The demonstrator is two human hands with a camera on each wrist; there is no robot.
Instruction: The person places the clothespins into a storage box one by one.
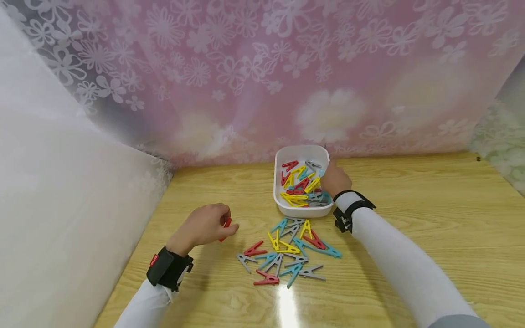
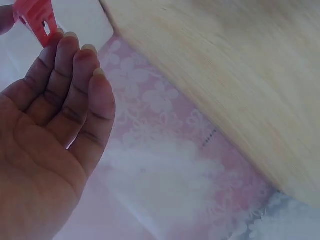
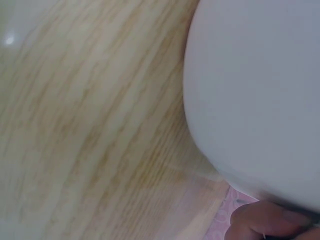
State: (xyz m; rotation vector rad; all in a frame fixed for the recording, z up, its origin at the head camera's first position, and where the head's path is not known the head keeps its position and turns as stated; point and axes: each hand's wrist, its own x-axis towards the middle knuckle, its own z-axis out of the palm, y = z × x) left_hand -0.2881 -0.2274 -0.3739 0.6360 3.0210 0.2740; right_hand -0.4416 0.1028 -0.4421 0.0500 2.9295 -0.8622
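Observation:
In the head view my left hand (image 1: 209, 224) is raised over the table's left part. It pinches a red clothespin (image 2: 37, 20) between thumb and fingertips, as the left wrist view shows. My right hand (image 1: 336, 179) is at the right rim of a white plastic tub (image 1: 303, 212), its fingers reaching over the edge and mostly hidden. Inside the tub lie several red, yellow, blue and grey clothespins, among them a yellow clothespin (image 1: 312, 184) close to that hand. The right wrist view shows the tub's outer wall (image 3: 255, 95) and part of the right hand (image 3: 267, 220) at its edge.
In front of the tub several loose clothespins lie spread on the wooden table (image 1: 410, 196), among them a red clothespin (image 1: 266, 278) and a grey clothespin (image 1: 312, 272). A pink flowered curtain (image 1: 246, 91) hangs behind the table, and white sheeting (image 1: 61, 182) stands on the left.

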